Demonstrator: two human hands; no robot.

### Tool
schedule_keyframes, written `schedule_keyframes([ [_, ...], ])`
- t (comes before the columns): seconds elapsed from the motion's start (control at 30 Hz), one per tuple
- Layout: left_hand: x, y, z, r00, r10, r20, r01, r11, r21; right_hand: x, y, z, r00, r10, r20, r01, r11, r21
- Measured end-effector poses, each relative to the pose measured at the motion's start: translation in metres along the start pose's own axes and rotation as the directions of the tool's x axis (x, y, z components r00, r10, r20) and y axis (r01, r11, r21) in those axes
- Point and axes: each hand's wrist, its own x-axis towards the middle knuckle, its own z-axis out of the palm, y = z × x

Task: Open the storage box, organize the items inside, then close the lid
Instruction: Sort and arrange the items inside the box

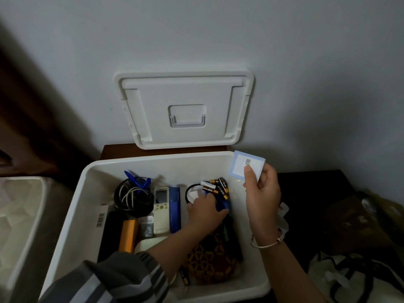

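The storage box (72, 215) stands open, and its lid (184, 110) leans upright against the wall behind. Inside it, the left hand (205, 212) is down in the middle; its fingers are closed on something blue (I cannot tell what). The batteries (215, 188) lie just beyond these fingers, toward the wall, with their long axes crossing. The right hand (261, 193) pinches a small packet (242, 166) over the right rim. A barcode shows, but no words are readable.
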Motion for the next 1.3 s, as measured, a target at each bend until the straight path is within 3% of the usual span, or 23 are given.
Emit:
schedule_keyframes([
  [0.1,-0.004,-0.003,0.001,0.999,0.022,-0.045,-0.022,1.0,-0.017,0.002,0.002,0.0,1.0,0.017,0.009,-0.017,1.0,-0.002],
  [0.27,-0.024,-0.026,-0.022,0.953,0.059,-0.296,-0.041,0.997,0.066,0.005,0.003,0.0,0.999,0.04,0.028,-0.04,0.999,0.013],
  [0.33,-0.037,-0.042,-0.026,0.965,0.051,-0.256,-0.026,0.995,0.099,0.004,0.003,0.0,0.999,0.03,0.044,-0.03,1.0,0.001],
  [0.43,-0.052,-0.059,-0.021,1.0,-0.003,-0.019,0.006,0.99,0.138,0.005,0.003,0.0,0.998,0.035,0.054,-0.036,0.999,0.011],
  [0.57,-0.057,-0.064,-0.003,0.973,-0.051,0.223,-0.002,0.973,0.232,0.005,0.002,0.001,0.996,0.069,0.063,-0.071,0.997,0.029],
  [0.93,-0.06,-0.056,0.009,0.996,-0.016,0.091,-0.016,0.939,0.344,0.007,0.006,0.002,0.997,0.068,0.041,-0.068,0.998,0.013],
  [1.07,-0.06,-0.026,0.009,0.991,0.069,-0.116,-0.047,0.983,0.18,0.009,0.007,0.002,0.997,0.077,0.024,-0.077,0.997,-0.003],
  [1.17,-0.056,0.005,0.017,1.0,-0.002,0.0,0.002,0.999,-0.037,0.009,0.007,0.003,0.997,0.076,0.001,-0.076,0.997,-0.023],
  [1.3,-0.049,0.027,0.033,0.994,-0.108,-0.013,0.107,0.992,-0.063,0.01,0.009,0.004,0.997,0.072,-0.011,-0.072,0.996,-0.054],
])
